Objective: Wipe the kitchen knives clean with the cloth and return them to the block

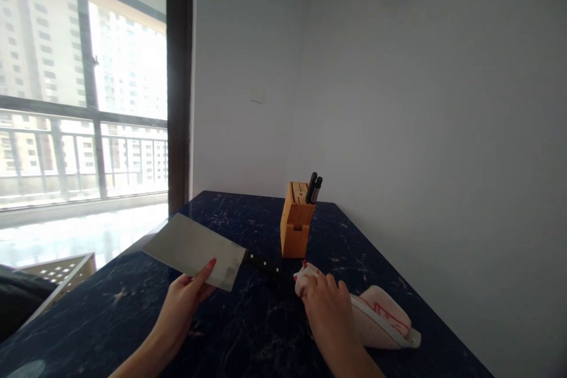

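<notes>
My left hand (188, 295) grips a cleaver (199, 248) by its broad metal blade, thumb on the upper face and fingers underneath. The black riveted handle points right, toward the middle of the table. In my right hand (328, 301) is a bunched white cloth (383, 319) with red markings; part of it sticks out past the fingers on the left, and the rest trails onto the tabletop at the right. Cloth and blade are apart. Beyond both hands stands a wooden knife block (296, 227) with black-handled tools (313, 189) in its slots.
The dark blue marble-patterned table (248, 331) reaches to the grey wall (398, 130). At the left are a large window (128, 71) and a light perforated frame (62, 277) with something dark beside it. A pale round patch (29, 369) shows at the near left corner.
</notes>
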`<state>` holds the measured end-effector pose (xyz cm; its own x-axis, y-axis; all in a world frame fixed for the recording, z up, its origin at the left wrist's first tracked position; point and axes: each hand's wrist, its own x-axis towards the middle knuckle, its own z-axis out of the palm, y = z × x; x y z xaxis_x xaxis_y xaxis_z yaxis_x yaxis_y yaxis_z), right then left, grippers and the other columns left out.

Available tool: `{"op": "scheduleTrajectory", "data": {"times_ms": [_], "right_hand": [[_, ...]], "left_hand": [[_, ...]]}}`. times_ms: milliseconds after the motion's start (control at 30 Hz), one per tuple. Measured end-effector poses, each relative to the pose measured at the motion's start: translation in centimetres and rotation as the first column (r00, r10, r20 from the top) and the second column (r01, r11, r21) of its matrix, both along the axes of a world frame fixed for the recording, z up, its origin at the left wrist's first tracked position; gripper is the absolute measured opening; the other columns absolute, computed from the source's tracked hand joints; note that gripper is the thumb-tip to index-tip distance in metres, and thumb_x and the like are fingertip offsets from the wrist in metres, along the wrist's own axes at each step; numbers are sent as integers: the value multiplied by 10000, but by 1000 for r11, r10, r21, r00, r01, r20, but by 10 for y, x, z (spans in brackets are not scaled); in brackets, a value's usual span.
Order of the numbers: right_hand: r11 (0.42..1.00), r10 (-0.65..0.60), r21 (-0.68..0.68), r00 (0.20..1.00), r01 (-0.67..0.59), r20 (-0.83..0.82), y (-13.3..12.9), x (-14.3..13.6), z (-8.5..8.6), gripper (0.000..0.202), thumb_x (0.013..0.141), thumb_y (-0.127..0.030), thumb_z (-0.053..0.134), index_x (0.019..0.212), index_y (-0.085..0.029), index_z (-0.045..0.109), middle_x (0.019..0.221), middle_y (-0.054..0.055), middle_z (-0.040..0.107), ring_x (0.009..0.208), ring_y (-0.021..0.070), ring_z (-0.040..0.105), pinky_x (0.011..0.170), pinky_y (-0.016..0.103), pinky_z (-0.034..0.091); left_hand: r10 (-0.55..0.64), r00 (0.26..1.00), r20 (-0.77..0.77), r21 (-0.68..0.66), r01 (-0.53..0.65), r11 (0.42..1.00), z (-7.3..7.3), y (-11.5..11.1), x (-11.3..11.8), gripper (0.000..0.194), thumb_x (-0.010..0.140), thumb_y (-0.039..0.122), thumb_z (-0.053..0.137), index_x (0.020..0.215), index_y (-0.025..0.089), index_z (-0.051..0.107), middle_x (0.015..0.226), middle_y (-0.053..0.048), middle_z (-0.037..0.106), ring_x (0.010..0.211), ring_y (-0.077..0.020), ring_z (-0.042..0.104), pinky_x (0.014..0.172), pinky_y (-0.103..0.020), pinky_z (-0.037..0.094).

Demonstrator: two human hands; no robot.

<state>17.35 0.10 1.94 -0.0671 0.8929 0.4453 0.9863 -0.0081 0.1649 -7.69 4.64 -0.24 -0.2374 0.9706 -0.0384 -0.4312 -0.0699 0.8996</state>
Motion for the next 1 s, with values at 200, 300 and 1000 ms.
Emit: {"op": "scheduleTrajectory", "data": {"times_ms": [200,300,1000], "right_hand": [[990,37,-138,999,-42,-38,0,3,-2,284,816,-49,403,873,-227,617,829,45,652,833,237,563,730,384,318],[985,133,-99,987,-141,-85,8,8,-5,243,811,-67,432,795,-228,614,779,30,641,820,229,550,744,388,301],[956,250,178,965,-233,-80,26,8,-12,176,770,-73,461,815,-215,555,886,45,595,856,223,480,722,376,282]], "left_hand": [[34,999,10,4,-34,999,-5,2,2,164,752,140,611,904,81,626,844,-93,708,798,-191,667,753,-267,548],[39,999,12,-3,-39,999,-4,1,3,138,753,119,602,880,72,624,817,-94,711,780,-187,671,751,-263,547],[-25,999,-30,-28,25,999,2,-9,12,145,671,132,682,809,108,644,764,-45,724,772,-206,673,737,-257,542]]}}
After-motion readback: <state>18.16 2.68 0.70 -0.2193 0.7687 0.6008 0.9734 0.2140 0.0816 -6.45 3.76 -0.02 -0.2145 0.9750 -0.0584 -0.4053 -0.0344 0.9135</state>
